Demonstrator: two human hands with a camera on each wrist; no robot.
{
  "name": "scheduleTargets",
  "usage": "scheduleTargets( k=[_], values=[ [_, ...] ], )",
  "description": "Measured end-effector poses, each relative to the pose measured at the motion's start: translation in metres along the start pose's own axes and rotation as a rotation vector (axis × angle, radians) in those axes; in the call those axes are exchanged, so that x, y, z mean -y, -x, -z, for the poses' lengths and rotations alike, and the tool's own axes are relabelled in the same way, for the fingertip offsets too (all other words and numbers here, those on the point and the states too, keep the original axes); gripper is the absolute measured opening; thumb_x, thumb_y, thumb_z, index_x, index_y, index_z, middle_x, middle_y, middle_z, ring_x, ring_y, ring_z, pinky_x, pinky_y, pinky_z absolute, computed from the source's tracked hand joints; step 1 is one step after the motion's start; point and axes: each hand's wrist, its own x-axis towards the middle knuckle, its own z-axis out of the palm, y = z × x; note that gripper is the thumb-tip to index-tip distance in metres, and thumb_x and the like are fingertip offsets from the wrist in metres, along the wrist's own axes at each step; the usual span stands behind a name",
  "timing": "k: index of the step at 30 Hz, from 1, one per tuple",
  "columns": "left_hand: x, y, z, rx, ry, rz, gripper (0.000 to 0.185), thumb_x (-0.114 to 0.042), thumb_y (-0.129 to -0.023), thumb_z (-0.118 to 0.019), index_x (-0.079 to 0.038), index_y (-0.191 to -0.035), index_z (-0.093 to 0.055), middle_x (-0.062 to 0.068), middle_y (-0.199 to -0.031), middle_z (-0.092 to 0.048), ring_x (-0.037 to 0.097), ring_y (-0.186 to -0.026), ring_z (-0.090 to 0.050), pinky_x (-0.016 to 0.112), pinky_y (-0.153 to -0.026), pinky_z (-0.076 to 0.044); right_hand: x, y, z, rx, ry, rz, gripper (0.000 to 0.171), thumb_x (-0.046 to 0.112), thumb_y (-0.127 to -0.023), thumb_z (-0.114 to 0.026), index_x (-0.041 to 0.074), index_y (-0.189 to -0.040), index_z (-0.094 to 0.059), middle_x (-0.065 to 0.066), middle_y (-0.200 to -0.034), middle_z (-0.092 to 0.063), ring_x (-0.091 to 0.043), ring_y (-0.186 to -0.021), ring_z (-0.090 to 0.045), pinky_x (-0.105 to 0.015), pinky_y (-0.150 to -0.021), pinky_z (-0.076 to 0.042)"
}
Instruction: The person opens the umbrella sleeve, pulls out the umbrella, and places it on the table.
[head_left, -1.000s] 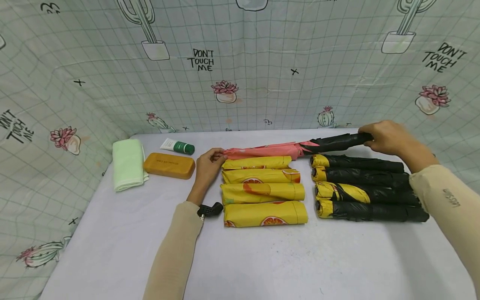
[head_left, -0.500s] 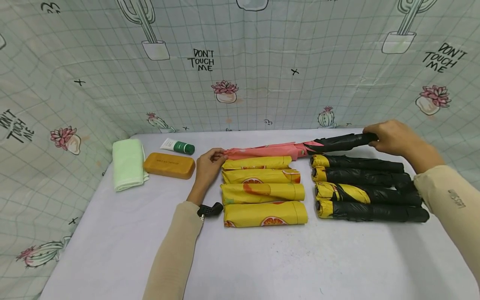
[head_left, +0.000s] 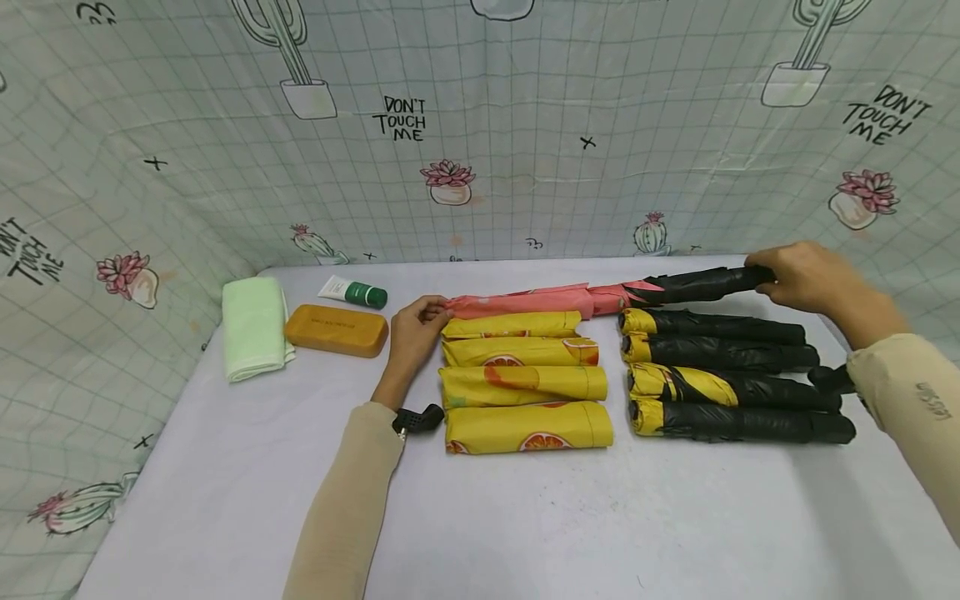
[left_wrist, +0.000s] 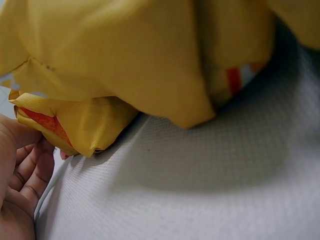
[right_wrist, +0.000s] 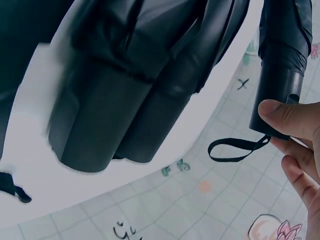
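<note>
Moved: right hand has slid further right along the back of the worktop, taking the black handle end with it; more of the black umbrella is out of the pink sleeve. Left hand has not shifted.
Right hand: fingers curled round the umbrella's black handle, thumb on top; wrist strap hangs below the handle.
Left hand: fingers pinching the closed left end of the pink sleeve, at the left edge of the yellow stack; in the wrist view the fingers are loosely bent beside a yellow corner.
Pink sleeve: lies along the back of the yellow stack, mouth pointing right, umbrella partly inside.
Yellow stack: four yellow orange-print sleeves lying side by side, just in front of the pink sleeve.
Black row: four folded black umbrellas with yellow tips, right of the yellow stack, just in front of the held umbrella.
Left of the yellow stack: orange-brown case, green-capped tube behind it, folded pale green towel furthest left.
Backdrop: cactus-print grid cloth behind and to both sides of the worktop.
</note>
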Motion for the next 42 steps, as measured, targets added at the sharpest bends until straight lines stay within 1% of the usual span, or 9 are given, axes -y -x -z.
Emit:
scheduleTargets(
  k=[11, 16, 19, 25, 27, 30, 32, 36, 42],
  values=[
    [0.002, 0.0, 0.003, 0.011, -0.003, 0.014, 0.021, -0.02, -0.095, -0.072, -0.007, -0.111, -0.072, 0.009, -0.1, -0.07, 0.02, -0.09, -0.063, 0.031, -0.081, -0.051, -0.012, 0.01, 0.0, 0.01, 0.007, -0.04, 0.03, 0.0, -0.08, -0.074, -0.005, -0.108, -0.067, -0.013, -0.082, -0.068, -0.023, -0.067, -0.055, -0.046, -0.06, -0.045],
    [0.002, 0.0, 0.004, 0.008, -0.002, 0.017, 0.021, -0.02, -0.094, -0.072, -0.007, -0.111, -0.072, 0.009, -0.1, -0.07, 0.02, -0.09, -0.064, 0.031, -0.081, -0.051, -0.014, 0.012, 0.0, 0.034, 0.009, -0.064, 0.033, 0.002, -0.082, -0.074, -0.006, -0.113, -0.066, -0.013, -0.083, -0.068, -0.023, -0.067, -0.055, -0.045, -0.06, -0.045],
    [0.001, 0.001, 0.005, 0.006, -0.004, 0.019, 0.021, -0.02, -0.094, -0.073, -0.007, -0.111, -0.072, 0.01, -0.1, -0.07, 0.02, -0.09, -0.064, 0.031, -0.081, -0.051, -0.015, 0.013, 0.0, 0.044, 0.012, -0.072, 0.035, 0.002, -0.083, -0.075, -0.007, -0.115, -0.065, -0.017, -0.087, -0.069, -0.024, -0.068, -0.056, -0.047, -0.061, -0.047],
    [0.002, 0.003, 0.005, 0.003, -0.01, 0.019, 0.02, -0.019, -0.094, -0.072, -0.007, -0.111, -0.072, 0.01, -0.099, -0.071, 0.021, -0.09, -0.064, 0.03, -0.08, -0.051, -0.02, 0.021, -0.003, -0.035, 0.026, -0.009, 0.038, -0.002, -0.078, -0.077, -0.011, -0.113, -0.064, -0.029, -0.104, -0.067, -0.033, -0.073, -0.064, -0.055, -0.066, -0.05],
    [0.002, 0.002, 0.005, 0.002, -0.008, 0.014, 0.02, -0.019, -0.095, -0.072, -0.006, -0.111, -0.072, 0.01, -0.099, -0.071, 0.021, -0.089, -0.064, 0.03, -0.08, -0.051, -0.022, 0.024, -0.004, -0.059, 0.038, 0.003, 0.037, -0.003, -0.077, -0.077, -0.011, -0.111, -0.064, -0.029, -0.103, -0.067, -0.033, -0.071, -0.063, -0.054, -0.065, -0.049],
    [0.003, 0.002, 0.006, -0.001, -0.01, 0.01, 0.021, -0.019, -0.095, -0.072, -0.006, -0.111, -0.072, 0.01, -0.099, -0.07, 0.02, -0.089, -0.064, 0.029, -0.079, -0.051, -0.026, 0.026, -0.006, -0.073, 0.052, 0.005, 0.035, -0.003, -0.076, -0.078, -0.011, -0.108, -0.065, -0.024, -0.092, -0.068, -0.029, -0.065, -0.061, -0.051, -0.06, -0.049],
    [0.003, 0.001, 0.007, -0.004, -0.005, 0.011, 0.021, -0.019, -0.094, -0.072, -0.006, -0.111, -0.072, 0.01, -0.099, -0.07, 0.02, -0.089, -0.063, 0.029, -0.08, -0.051, -0.027, 0.027, -0.008, -0.052, 0.064, -0.013, 0.035, -0.001, -0.077, -0.078, -0.01, -0.108, -0.065, -0.019, -0.085, -0.069, -0.025, -0.062, -0.058, -0.048, -0.057, -0.047],
    [0.002, 0.001, 0.007, -0.001, -0.014, 0.003, 0.021, -0.019, -0.095, -0.072, -0.006, -0.111, -0.072, 0.01, -0.099, -0.07, 0.02, -0.089, -0.064, 0.03, -0.08, -0.051, -0.028, 0.032, -0.015, 0.011, 0.075, -0.045, 0.038, 0.003, -0.08, -0.078, -0.01, -0.112, -0.063, -0.017, -0.082, -0.07, -0.023, -0.061, -0.058, -0.047, -0.057, -0.049],
    [0.002, 0.003, 0.004, 0.014, -0.02, -0.006, 0.021, -0.02, -0.095, -0.072, -0.007, -0.111, -0.072, 0.009, -0.098, -0.071, 0.021, -0.089, -0.064, 0.032, -0.079, -0.051, -0.031, 0.042, -0.031, 0.052, 0.041, -0.035, 0.04, 0.001, -0.081, -0.076, -0.011, -0.115, -0.059, -0.024, -0.091, -0.069, -0.037, -0.075, -0.066, -0.057, -0.069, -0.051]
  ],
)
